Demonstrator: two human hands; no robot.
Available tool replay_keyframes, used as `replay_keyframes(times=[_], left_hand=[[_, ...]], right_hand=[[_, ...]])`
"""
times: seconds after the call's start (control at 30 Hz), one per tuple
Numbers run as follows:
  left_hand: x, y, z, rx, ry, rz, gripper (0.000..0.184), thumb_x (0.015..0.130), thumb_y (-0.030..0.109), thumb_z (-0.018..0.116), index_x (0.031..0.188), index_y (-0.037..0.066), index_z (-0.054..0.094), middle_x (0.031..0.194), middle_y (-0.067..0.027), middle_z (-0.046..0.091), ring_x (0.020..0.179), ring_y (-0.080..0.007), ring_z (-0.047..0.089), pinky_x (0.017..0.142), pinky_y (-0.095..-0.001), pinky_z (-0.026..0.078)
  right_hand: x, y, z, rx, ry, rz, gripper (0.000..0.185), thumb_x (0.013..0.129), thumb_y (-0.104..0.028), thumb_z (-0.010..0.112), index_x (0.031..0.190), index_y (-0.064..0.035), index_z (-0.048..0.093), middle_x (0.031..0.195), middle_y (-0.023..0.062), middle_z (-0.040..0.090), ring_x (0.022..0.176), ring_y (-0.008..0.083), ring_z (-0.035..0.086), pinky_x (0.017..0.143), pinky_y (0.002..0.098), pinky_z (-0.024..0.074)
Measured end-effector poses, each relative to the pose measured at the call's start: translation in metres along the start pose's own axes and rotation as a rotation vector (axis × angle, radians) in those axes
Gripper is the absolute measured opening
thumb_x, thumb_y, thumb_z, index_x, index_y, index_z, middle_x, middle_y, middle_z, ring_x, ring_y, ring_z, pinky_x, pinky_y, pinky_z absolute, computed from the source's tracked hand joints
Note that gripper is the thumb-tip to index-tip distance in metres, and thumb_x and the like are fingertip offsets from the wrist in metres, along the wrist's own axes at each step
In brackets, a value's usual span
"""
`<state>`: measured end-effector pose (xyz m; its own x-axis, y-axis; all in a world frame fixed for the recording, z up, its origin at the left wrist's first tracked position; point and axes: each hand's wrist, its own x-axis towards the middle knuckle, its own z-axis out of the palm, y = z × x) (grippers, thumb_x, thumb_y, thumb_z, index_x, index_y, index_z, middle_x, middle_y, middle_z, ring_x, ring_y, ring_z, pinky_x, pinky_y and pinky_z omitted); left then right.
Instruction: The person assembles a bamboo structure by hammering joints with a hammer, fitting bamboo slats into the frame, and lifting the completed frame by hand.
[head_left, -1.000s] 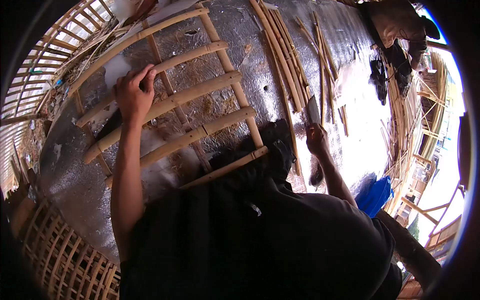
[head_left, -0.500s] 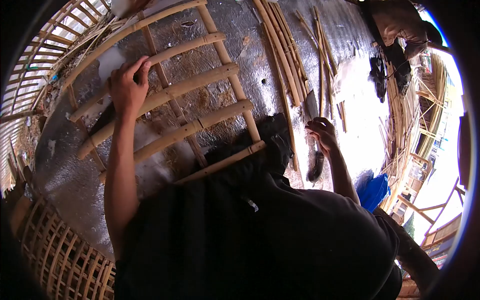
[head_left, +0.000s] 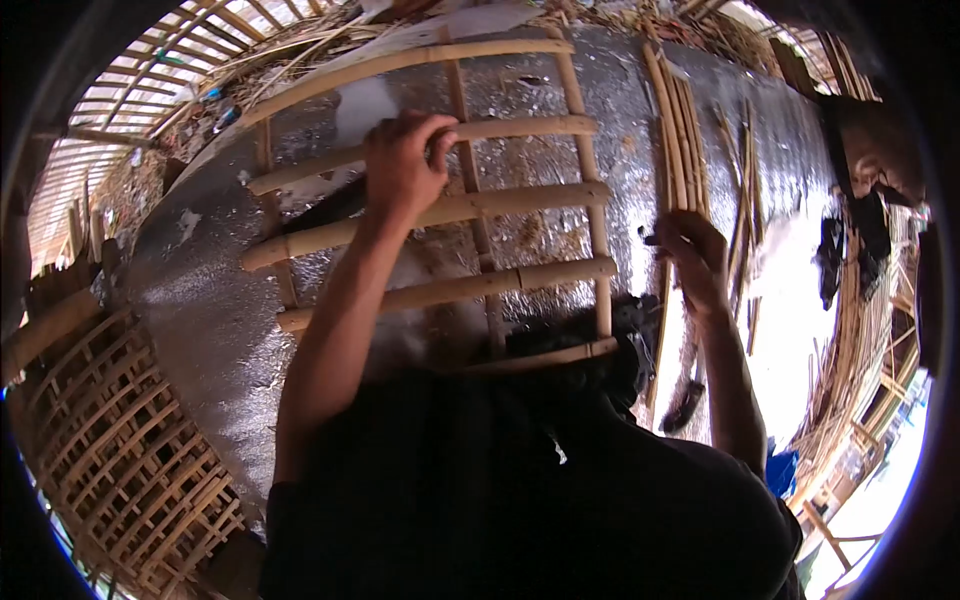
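Note:
A ladder-like bamboo frame (head_left: 540,198), with rounded bars crossing thinner strips, lies in front of me. My left hand (head_left: 405,165) curls over its second bar from the far side, thumb and forefinger bent at the bar. To the right of the frame, my right hand (head_left: 697,260) is raised with its fingers pinched. From the fingertips sticks out a small dark object, too small to name. A knife with a dark handle (head_left: 685,405) lies below that hand, beside my forearm; its blade is partly hidden.
Long bamboo strips (head_left: 683,140) lie beyond my right hand, with thinner sticks (head_left: 745,200) farther right. A woven bamboo lattice (head_left: 130,450) stands at lower left. A person (head_left: 880,150) is at upper right. Blue plastic (head_left: 781,473) lies near my right elbow.
My right hand has moved from beside the knife to beside the bamboo strips, and a small dark object now shows at its fingertips. My left hand stays on the same bar. The view has turned left.

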<state>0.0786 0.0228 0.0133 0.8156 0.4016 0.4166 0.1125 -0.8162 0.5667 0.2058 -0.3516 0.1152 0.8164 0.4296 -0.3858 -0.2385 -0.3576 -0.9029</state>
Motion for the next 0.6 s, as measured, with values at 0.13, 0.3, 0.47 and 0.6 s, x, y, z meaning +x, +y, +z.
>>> replay_keyframes(times=[0.13,0.3,0.47,0.6], left_hand=[[0.0,0.012,-0.009,0.029,-0.07,-0.07,0.012,0.093,0.021,0.068,0.104,0.021,0.073,0.098,-0.0039,0.07,0.093,-0.0297,0.066,0.086,-0.0483,0.046],[-0.003,0.009,-0.01,0.015,-0.008,-0.063,0.016,0.088,0.02,0.072,0.104,0.022,0.074,0.098,-0.0028,0.071,0.093,-0.0278,0.066,0.088,-0.0472,0.045],[-0.003,0.009,-0.009,-0.003,0.029,-0.074,0.018,0.082,0.017,0.075,0.099,0.022,0.073,0.095,-0.0011,0.069,0.093,-0.0248,0.065,0.089,-0.0454,0.044],[-0.004,0.008,-0.007,0.001,0.049,-0.078,0.018,0.081,0.016,0.076,0.098,0.021,0.074,0.094,-0.0002,0.07,0.092,-0.0241,0.065,0.09,-0.0443,0.044]], right_hand=[[0.076,-0.033,0.107,-0.302,-0.19,-0.306,0.021,0.093,-0.009,0.075,0.112,-0.0009,0.069,0.103,0.011,0.076,0.097,0.0159,0.073,0.082,0.0302,0.0589],[0.121,-0.043,0.196,-0.436,-0.225,-0.723,0.013,0.091,-0.005,0.072,0.103,-0.0011,0.071,0.094,0.0137,0.077,0.088,0.025,0.077,0.073,0.0356,0.0611],[0.121,-0.037,0.209,-0.542,-0.183,-0.723,0.008,0.095,-0.004,0.068,0.103,-0.0024,0.07,0.093,0.0107,0.077,0.089,0.0237,0.077,0.076,0.0335,0.0613],[0.116,-0.046,0.206,-0.617,-0.206,-0.738,0.007,0.094,-0.004,0.069,0.101,-0.002,0.07,0.095,0.0112,0.077,0.091,0.0239,0.077,0.076,0.0335,0.0615]])
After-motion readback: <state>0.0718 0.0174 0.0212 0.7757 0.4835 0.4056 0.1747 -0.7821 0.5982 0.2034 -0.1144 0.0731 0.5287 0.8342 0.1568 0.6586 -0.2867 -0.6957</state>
